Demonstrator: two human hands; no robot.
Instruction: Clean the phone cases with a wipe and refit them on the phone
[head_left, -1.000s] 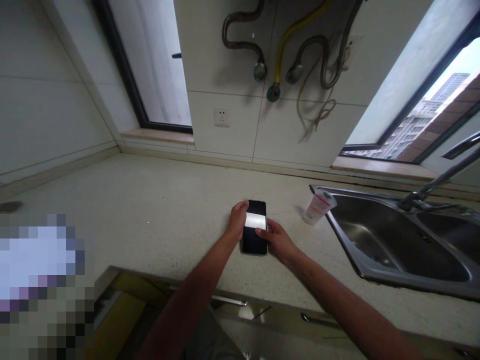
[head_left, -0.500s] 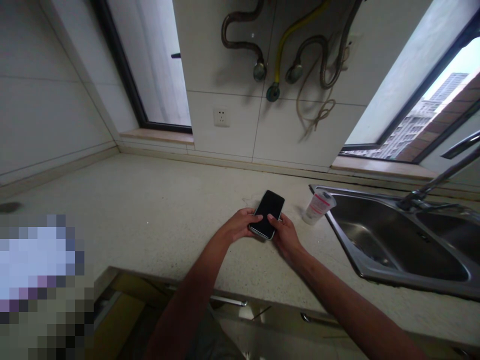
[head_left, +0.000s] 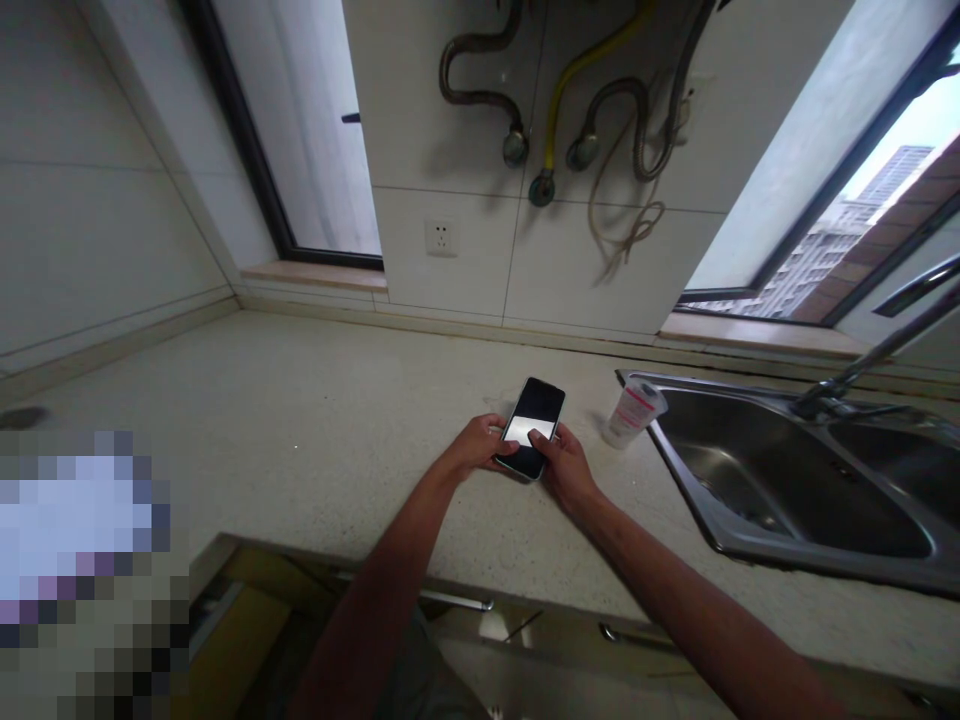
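A black smartphone (head_left: 532, 428) sits between my two hands over the speckled stone countertop (head_left: 300, 400), its top tilted to the right and a pale bright band across its screen. My left hand (head_left: 472, 447) grips its left edge, and my right hand (head_left: 566, 465) holds its right edge with the fingers over the screen's lower part. Whether the phone touches the counter is hard to tell. Just right of it stands a white tube with red markings (head_left: 632, 414), which neither hand touches.
A steel double sink (head_left: 787, 470) with a tall faucet (head_left: 877, 355) is set in the counter at right. Behind are tiled walls, a wall socket (head_left: 441, 238), loose hoses (head_left: 480, 70) and windows. Drawer handles run below the counter's front edge. A pixelated patch covers the lower left.
Since a second ago, the phone has turned from straight to tilted and shifted slightly away and right, with both hands still on it. The bright band vanished briefly and has returned.
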